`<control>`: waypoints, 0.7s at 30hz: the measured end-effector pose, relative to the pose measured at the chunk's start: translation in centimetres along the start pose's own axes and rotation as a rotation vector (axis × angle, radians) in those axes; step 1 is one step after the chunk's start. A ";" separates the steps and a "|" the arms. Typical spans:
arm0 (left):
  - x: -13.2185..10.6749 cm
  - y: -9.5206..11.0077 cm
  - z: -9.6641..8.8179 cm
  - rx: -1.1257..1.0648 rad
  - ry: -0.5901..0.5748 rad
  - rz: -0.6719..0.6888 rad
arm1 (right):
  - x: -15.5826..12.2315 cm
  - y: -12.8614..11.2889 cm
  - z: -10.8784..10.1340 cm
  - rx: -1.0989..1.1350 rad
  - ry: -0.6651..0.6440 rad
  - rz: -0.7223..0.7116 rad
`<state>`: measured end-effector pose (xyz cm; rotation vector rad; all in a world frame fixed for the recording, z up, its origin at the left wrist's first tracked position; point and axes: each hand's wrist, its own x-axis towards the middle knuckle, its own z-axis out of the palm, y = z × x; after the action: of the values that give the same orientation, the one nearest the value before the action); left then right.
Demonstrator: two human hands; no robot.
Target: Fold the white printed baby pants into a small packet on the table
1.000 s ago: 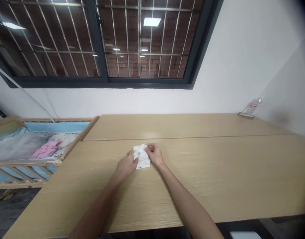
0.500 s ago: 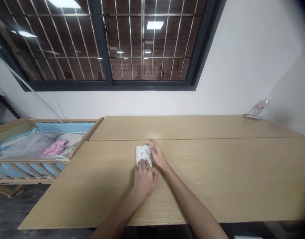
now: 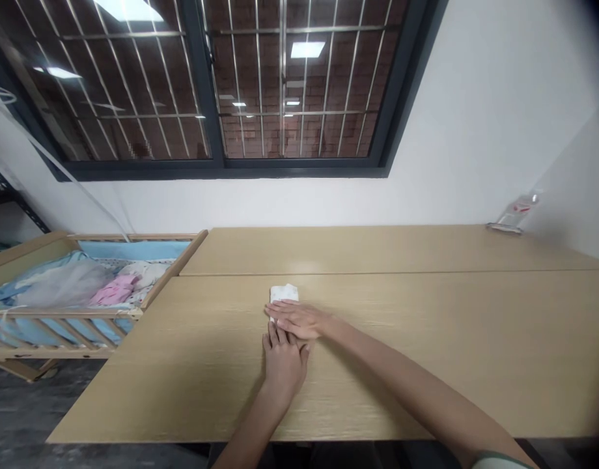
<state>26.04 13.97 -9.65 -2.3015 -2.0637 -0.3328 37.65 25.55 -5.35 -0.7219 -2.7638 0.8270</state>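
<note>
A small folded white cloth [image 3: 284, 293] lies on the light wooden table [image 3: 426, 339], near its middle. My right hand [image 3: 299, 318] lies flat across the cloth's near half, fingers stretched out and pointing left. My left hand [image 3: 282, 361] rests flat on the table just below it, its fingertips tucked under my right hand at the cloth's near edge. Only the far part of the cloth shows.
A wooden baby cot [image 3: 75, 286] with blue lining, pink and white clothes stands at the table's left end. A plastic bottle [image 3: 517, 212] lies at the far right corner by the wall. A barred window [image 3: 221, 85] is above.
My right hand has swung from the cloth's right side to lie flat across it. My left hand has slid slightly toward me. The cloth looks folded smaller.
</note>
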 end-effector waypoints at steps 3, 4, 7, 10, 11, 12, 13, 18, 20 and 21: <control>0.0 0.0 0.2 0.004 0.010 -0.013 | 0.8 1.6 -0.8 -0.040 0.024 0.046; 0.0 0.0 0.3 0.003 0.014 -0.013 | 1.1 2.1 -1.0 -0.055 0.033 0.060; 0.0 -0.1 0.3 -0.002 0.020 -0.004 | 2.1 3.5 -1.6 -0.116 0.030 0.092; -0.1 0.0 0.1 -0.006 0.000 -0.012 | 3.0 5.0 -1.9 -0.155 0.053 0.105; -0.1 0.0 0.0 -0.009 -0.009 -0.015 | 3.3 5.5 -1.9 -0.156 0.071 0.112; -0.1 -0.1 -0.2 -0.015 -0.017 -0.015 | 3.5 6.0 -2.0 -0.154 0.093 0.126; -0.1 -0.3 -0.5 -0.023 -0.023 -0.011 | 3.6 6.4 -2.1 -0.146 0.121 0.149; 1.2 -3.1 -3.0 -0.165 -0.071 0.062 | 3.0 8.2 -2.2 0.042 0.531 0.422; 2.3 -4.6 -3.8 -0.202 -0.075 -0.003 | 2.4 8.7 -2.1 0.180 0.757 0.519; 2.9 -5.3 -4.0 -0.201 -0.071 -0.058 | 2.1 8.8 -2.0 0.241 0.835 0.547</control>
<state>20.56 16.75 -5.80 -2.3990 -2.2291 -0.4883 39.95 33.91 -8.50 -1.4032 -1.7162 0.6922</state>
